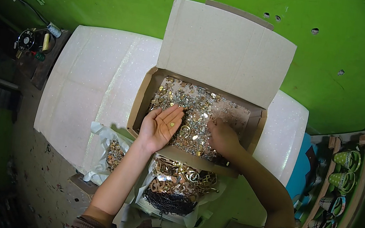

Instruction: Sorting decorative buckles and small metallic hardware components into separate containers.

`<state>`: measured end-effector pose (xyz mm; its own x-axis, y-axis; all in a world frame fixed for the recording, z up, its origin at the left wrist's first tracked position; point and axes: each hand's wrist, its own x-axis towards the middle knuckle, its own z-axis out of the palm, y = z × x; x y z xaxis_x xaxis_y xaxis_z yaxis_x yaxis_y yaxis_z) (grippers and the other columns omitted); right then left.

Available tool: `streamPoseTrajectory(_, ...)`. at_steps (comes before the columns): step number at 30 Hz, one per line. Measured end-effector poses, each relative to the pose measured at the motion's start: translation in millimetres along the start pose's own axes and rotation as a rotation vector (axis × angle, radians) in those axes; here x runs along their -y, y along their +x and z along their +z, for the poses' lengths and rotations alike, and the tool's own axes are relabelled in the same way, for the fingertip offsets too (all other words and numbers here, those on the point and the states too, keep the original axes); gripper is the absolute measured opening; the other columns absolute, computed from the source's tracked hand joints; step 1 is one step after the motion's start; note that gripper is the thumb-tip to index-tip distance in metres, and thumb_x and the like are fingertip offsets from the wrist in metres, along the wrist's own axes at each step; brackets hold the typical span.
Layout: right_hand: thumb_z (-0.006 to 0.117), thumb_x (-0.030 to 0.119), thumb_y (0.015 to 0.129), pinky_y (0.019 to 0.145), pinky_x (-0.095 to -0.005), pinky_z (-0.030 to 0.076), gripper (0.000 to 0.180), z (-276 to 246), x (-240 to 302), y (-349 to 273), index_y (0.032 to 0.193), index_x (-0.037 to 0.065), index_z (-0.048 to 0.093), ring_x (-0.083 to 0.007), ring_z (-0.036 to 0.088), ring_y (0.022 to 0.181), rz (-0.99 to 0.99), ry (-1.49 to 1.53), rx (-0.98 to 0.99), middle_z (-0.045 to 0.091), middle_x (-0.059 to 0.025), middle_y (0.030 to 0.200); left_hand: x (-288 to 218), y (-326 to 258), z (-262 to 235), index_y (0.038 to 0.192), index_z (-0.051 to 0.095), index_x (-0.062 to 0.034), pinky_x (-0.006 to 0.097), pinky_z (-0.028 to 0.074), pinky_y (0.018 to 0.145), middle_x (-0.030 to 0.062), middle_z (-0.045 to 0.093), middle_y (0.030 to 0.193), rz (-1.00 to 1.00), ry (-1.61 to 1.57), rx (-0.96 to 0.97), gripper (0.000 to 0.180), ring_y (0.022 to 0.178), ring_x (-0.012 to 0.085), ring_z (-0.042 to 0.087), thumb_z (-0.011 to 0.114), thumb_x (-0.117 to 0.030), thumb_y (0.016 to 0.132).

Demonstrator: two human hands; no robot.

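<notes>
At frame centre an open cardboard box (257, 120) holds small gold metal pieces (198, 104). The left hand (160, 127) lies palm-up over them with one small gold piece (172, 124) on it; the right hand (222, 138) reaches among them. Below, a clear bag (176, 184) holds larger gold fittings.

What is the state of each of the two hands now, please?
Left hand: open, palm up, a small gold piece lying on it.
Right hand: fingers curled down into the small metal pieces in the cardboard box; any grasp cannot be told.

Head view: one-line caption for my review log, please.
Left hand cups a small gold piece palm-up while right hand digs into an open cardboard box of metal trinkets.
</notes>
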<state>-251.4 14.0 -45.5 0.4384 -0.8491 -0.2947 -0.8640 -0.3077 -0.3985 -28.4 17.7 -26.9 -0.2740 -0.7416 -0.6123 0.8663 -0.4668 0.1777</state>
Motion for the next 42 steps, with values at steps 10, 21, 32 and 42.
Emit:
streamPoseTrajectory(10,0.051,0.004,0.077,0.072,-0.0457,0.048,0.017,8.7,-4.4,2.0,0.093,0.0,0.053,-0.0376,0.056,0.084,-0.041,0.007,-0.104,0.052,-0.0223,0.095,-0.4,2.5,-2.4,0.121,0.045,0.005,0.036,0.046,0.091,0.0186,0.05,0.122,-0.013,0.017,0.031,0.044,0.11,0.0265,0.052,0.026,-0.024,0.094)
streamPoseTrajectory(21,0.064,0.01,0.07,0.06,-0.0285,0.047,0.013,-26.5,-11.0,0.4,0.079,0.003,0.059,-0.0164,0.059,0.064,0.061,0.655,0.019,0.061,-0.0085,0.071,1.6,5.3,2.8,0.121,0.045,0.0051,0.037,0.044,0.093,0.0177,0.052,0.122,-0.101,0.085,0.007,0.043,0.11,0.0264,0.052,0.025,-0.022,0.094)
streamPoseTrajectory(32,0.061,0.012,0.07,0.07,-0.031,0.046,0.02,-68.6,69.9,18.4,0.088,0.005,0.062,-0.0193,0.059,0.077,-0.111,0.643,0.085,0.062,-0.0105,0.081,10.3,20.7,-7.6,0.11,0.05,-0.0019,0.037,0.049,0.085,0.0157,0.057,0.109,-0.304,0.067,0.213,0.039,0.097,0.0253,0.059,0.024,-0.026,0.094)
streamPoseTrajectory(42,0.057,0.008,0.074,0.065,-0.0296,0.046,0.02,-98.3,83.8,11.9,0.093,0.005,0.064,-0.0174,0.057,0.067,-0.251,0.579,0.049,0.063,-0.0104,0.08,1.2,3.7,16.4,0.118,0.048,-0.0015,0.035,0.048,0.086,0.0127,0.054,0.113,-0.237,0.007,0.015,0.043,0.1,0.0237,0.055,0.024,-0.028,0.094)
